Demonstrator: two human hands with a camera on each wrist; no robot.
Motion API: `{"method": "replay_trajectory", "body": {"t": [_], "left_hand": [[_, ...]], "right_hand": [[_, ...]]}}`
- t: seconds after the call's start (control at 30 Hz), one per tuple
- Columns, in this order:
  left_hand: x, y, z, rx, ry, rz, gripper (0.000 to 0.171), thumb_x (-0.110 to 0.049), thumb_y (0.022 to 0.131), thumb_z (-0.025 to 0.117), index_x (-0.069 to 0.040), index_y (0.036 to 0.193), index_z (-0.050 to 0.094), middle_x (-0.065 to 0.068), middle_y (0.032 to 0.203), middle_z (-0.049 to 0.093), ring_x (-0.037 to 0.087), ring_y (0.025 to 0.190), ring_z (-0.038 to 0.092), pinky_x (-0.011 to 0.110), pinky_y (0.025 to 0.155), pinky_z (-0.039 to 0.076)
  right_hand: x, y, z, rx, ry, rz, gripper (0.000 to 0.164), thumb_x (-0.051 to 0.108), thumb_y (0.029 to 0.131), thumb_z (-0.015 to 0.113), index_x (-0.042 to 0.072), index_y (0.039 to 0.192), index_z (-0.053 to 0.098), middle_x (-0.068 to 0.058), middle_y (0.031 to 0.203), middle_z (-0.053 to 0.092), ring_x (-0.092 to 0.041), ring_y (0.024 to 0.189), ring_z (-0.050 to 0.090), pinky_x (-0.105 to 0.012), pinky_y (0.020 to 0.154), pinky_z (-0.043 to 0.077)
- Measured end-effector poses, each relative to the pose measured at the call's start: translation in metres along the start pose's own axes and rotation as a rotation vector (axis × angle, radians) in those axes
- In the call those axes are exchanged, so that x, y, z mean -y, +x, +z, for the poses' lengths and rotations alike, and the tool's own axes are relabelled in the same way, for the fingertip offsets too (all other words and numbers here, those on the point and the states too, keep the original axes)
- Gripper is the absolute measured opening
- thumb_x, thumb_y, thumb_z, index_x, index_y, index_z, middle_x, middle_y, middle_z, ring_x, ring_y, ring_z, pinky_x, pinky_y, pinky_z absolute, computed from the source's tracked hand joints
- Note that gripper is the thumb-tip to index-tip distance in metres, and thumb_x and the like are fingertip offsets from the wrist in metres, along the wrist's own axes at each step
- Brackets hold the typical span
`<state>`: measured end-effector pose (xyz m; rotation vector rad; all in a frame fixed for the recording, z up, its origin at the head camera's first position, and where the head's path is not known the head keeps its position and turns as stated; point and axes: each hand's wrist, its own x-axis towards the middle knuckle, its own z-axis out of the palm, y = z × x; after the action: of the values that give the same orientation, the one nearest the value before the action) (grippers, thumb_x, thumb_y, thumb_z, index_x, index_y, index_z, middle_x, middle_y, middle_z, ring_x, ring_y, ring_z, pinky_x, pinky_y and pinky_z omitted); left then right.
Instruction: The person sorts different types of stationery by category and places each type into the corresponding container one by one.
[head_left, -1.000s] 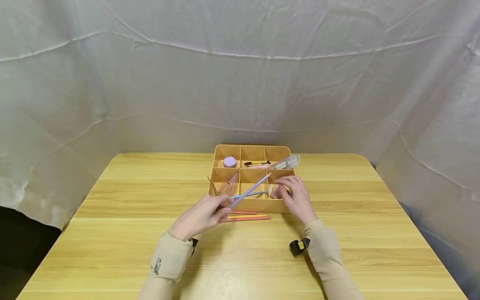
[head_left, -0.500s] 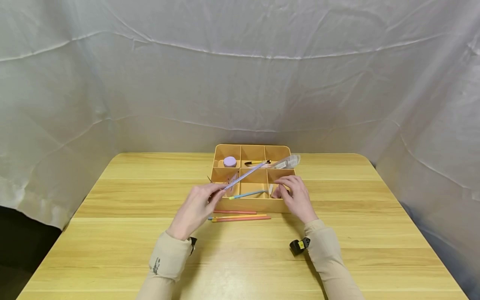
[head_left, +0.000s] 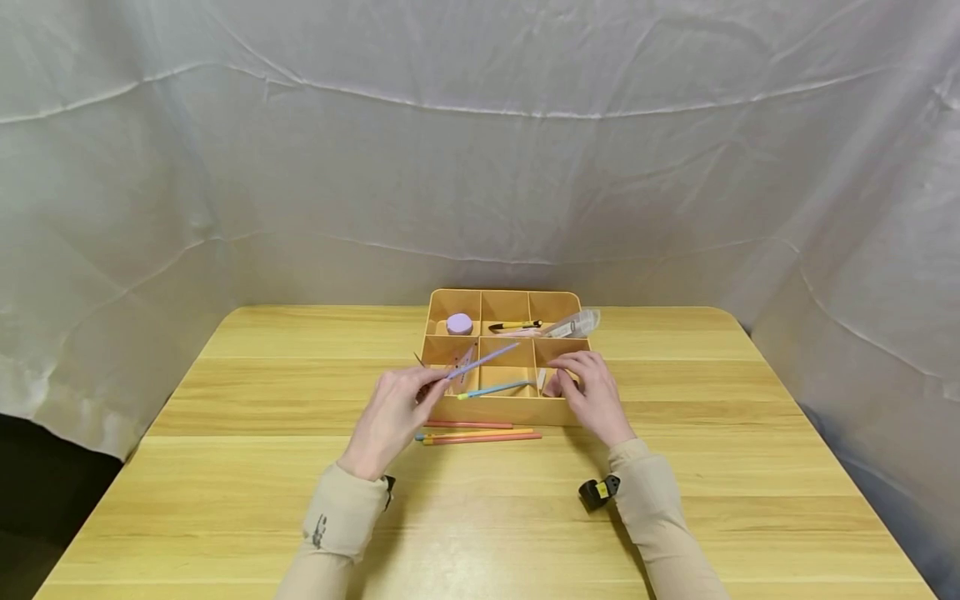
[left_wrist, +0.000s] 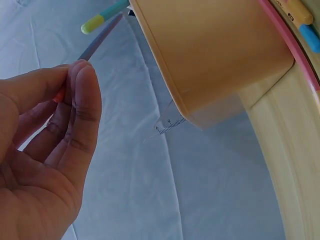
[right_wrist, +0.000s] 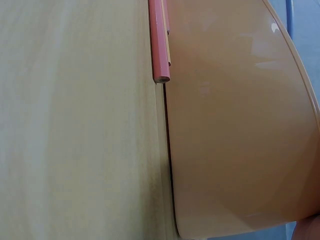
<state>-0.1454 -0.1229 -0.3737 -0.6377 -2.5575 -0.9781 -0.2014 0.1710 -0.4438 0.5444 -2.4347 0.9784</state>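
My left hand (head_left: pixel 393 412) pinches a purple pencil (head_left: pixel 486 358) between thumb and fingers near one end; an orange-red tip shows behind the fingers in the left wrist view. The pencil slants above the front compartments of a yellow-orange desk organizer (head_left: pixel 517 410). A blue pencil (head_left: pixel 497 388) with a yellow-green end lies across the front middle compartment, that end over the front rim. My right hand (head_left: pixel 596 396) rests at the organizer's front right corner, bent fingers over the compartment with a pinkish object (head_left: pixel 553 386) and a white eraser-like piece (head_left: pixel 542 379). Its grip is hidden.
Several pencils (head_left: pixel 483 439), red and orange, lie on the wooden table (head_left: pixel 480 517) along the organizer's front. Other compartments hold a round purple item (head_left: pixel 459 324), a yellow-black pen (head_left: pixel 514 325), a clear packet (head_left: pixel 573 324) and a transparent triangle ruler (head_left: pixel 463 367).
My left hand has lifted the purple pencil up and away from the table pencils, then its far end has dipped toward the front middle compartment. The right hand has stayed still.
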Motion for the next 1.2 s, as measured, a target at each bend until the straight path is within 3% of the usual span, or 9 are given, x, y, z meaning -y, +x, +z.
{"method": "replay_trajectory", "body": {"t": [0.23, 0.4, 0.63, 1.0, 1.2], "left_hand": [[0.0009, 0.0001, 0.0020, 0.011, 0.030, -0.013, 0.013, -0.002, 0.093, 0.069, -0.001, 0.103, 0.078, 0.006, 0.074, 0.070, 0.003, 0.054, 0.039, 0.016, 0.049, 0.037], [0.0010, -0.0008, 0.0022, 0.019, 0.042, -0.013, 0.014, -0.002, 0.093, 0.069, -0.001, 0.103, 0.078, 0.004, 0.074, 0.068, 0.002, 0.052, 0.035, 0.016, 0.046, 0.032], [0.0029, -0.0007, 0.0043, 0.035, 0.052, -0.004, 0.013, -0.002, 0.093, 0.068, 0.001, 0.101, 0.078, 0.006, 0.078, 0.071, 0.003, 0.053, 0.036, 0.016, 0.047, 0.033], [0.0040, 0.0003, 0.0069, 0.059, 0.057, 0.028, 0.023, 0.000, 0.094, 0.065, -0.001, 0.115, 0.075, 0.008, 0.080, 0.073, -0.001, 0.051, 0.025, 0.015, 0.046, 0.027], [0.0019, 0.0008, 0.0075, 0.108, 0.055, 0.028, 0.023, -0.001, 0.096, 0.063, 0.000, 0.116, 0.075, 0.008, 0.080, 0.074, 0.000, 0.051, 0.024, 0.015, 0.045, 0.026]], "right_hand": [[-0.0012, -0.0006, 0.0038, -0.043, -0.008, -0.044, 0.016, 0.001, 0.092, 0.061, 0.000, 0.101, 0.074, -0.018, 0.103, 0.072, -0.036, 0.104, 0.058, -0.052, 0.088, 0.047], [-0.0010, -0.0001, 0.0033, -0.026, -0.008, -0.029, 0.016, -0.001, 0.092, 0.062, -0.001, 0.102, 0.074, -0.018, 0.105, 0.073, -0.037, 0.106, 0.059, -0.055, 0.089, 0.048], [-0.0014, -0.0001, 0.0029, 0.003, -0.017, 0.003, 0.017, -0.001, 0.093, 0.062, 0.000, 0.104, 0.075, -0.017, 0.108, 0.073, -0.036, 0.109, 0.058, -0.054, 0.091, 0.048], [-0.0024, -0.0001, 0.0047, -0.047, 0.002, -0.044, 0.017, 0.001, 0.091, 0.060, -0.001, 0.101, 0.074, -0.018, 0.103, 0.072, -0.035, 0.105, 0.058, -0.052, 0.087, 0.047], [-0.0017, 0.0004, 0.0027, 0.001, -0.004, 0.013, 0.018, -0.002, 0.092, 0.063, 0.001, 0.105, 0.075, -0.017, 0.108, 0.073, -0.037, 0.110, 0.059, -0.055, 0.091, 0.048]]}}
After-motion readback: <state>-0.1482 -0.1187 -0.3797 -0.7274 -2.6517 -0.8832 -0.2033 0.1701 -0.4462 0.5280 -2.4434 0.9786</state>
